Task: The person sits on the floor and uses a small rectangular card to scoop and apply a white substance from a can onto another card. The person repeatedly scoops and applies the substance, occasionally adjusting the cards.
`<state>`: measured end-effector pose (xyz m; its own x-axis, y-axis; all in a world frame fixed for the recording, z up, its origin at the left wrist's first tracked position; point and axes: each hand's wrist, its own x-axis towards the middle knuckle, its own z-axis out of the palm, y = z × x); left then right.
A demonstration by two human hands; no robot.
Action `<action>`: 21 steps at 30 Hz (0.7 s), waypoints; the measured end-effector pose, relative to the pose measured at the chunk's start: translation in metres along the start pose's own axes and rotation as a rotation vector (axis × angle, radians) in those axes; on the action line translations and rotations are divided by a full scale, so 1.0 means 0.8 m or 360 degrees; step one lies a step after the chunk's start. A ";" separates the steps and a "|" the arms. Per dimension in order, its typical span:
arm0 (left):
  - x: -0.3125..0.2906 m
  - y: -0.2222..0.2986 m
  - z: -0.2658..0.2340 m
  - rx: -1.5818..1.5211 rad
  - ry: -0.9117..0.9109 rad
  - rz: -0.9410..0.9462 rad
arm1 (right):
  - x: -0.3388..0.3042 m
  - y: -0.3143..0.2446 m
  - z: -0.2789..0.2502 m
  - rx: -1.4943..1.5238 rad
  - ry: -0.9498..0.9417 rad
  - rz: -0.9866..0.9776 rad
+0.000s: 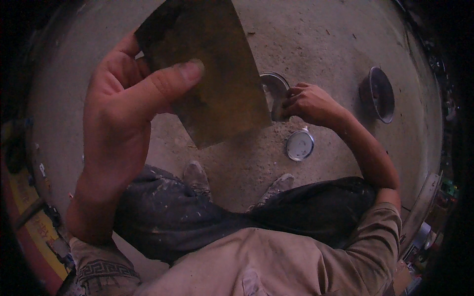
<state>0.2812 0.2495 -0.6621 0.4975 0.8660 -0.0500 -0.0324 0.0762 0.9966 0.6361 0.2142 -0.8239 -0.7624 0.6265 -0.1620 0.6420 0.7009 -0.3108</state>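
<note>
Raised close before me, my left hand (pixel 131 93) grips a flat, dark brown, stained rectangular plate (pixel 217 89). The thumb presses on its near face and the other fingers are behind it. Lower and farther right, my right hand (pixel 311 105) is closed, fingers curled, at the edge of an open round tin (pixel 274 79) on the floor. A small dark flat piece shows under its fingertips, but the left-hand plate hides part of it and of the tin, so I cannot make out what it is. Just nearer lies a round, metal-rimmed lid (pixel 299 146) with a pale surface.
A dark round basin (pixel 377 95) stands tilted in view on the concrete floor (pixel 321 49) at the right. My shoes (pixel 197 177) and paint-spotted dark trousers (pixel 173 207) are below. A pale beam (pixel 419 212) and assorted clutter line the right edge; a yellow-and-red strip (pixel 37 232) borders the left.
</note>
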 end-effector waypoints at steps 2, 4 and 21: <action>0.000 0.001 -0.001 -0.0089 0.0006 -0.0052 | -0.001 -0.005 -0.007 0.0059 -0.0020 -0.0025; -0.001 0.001 -0.001 -0.0130 0.0033 -0.0059 | -0.004 -0.010 -0.016 0.0135 -0.0061 -0.0004; 0.000 -0.003 0.000 -0.0191 0.0305 -0.0052 | -0.123 -0.043 -0.224 0.0265 0.0761 0.0146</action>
<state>0.2815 0.2492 -0.6644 0.3266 0.9393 -0.1050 -0.1276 0.1539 0.9798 0.7035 0.1900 -0.6294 -0.5563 0.7959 0.2390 0.6531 0.5966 -0.4664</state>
